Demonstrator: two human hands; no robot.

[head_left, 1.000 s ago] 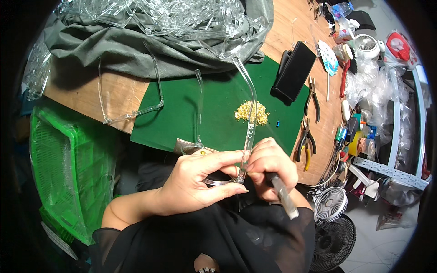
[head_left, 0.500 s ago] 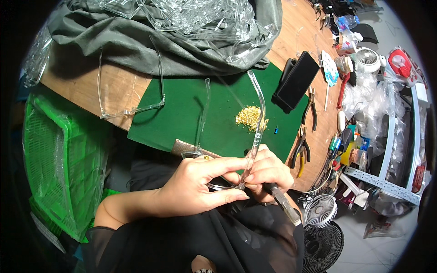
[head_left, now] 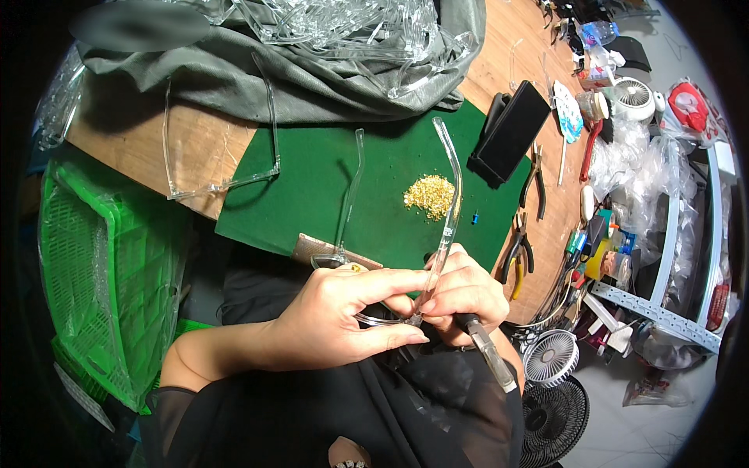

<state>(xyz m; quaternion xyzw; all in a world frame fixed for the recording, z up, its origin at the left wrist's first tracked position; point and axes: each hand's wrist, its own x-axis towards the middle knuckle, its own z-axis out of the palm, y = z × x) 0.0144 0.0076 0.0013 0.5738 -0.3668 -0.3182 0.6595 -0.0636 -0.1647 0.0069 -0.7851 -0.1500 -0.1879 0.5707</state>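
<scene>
My left hand (head_left: 331,308) is closed on a clear plastic eyeglass frame (head_left: 445,214), with thumb and fingers around its front near the hinge. One temple rises past my right hand; the other stands up farther left over the green mat. Against that hinge, the fingertips of my right hand (head_left: 464,296) press together. The same hand grips a tool with a dark handle and flat metal end (head_left: 493,360), which points toward the lower right; its exact kind cannot be told. Beyond the hands lies a pile of tiny gold-coloured metal parts (head_left: 429,196) on the mat.
A green mat (head_left: 304,171) covers the table's near part. Another clear frame (head_left: 222,187) rests at its left edge. Many frames (head_left: 351,39) lie on grey cloth at the back. A black phone (head_left: 511,132) and pliers (head_left: 519,253) sit right. Green crates (head_left: 109,273) stand left.
The view has shifted slightly. Both hands keep their hold on the frame, and the upright temple leans a little farther right beside the gold parts.
</scene>
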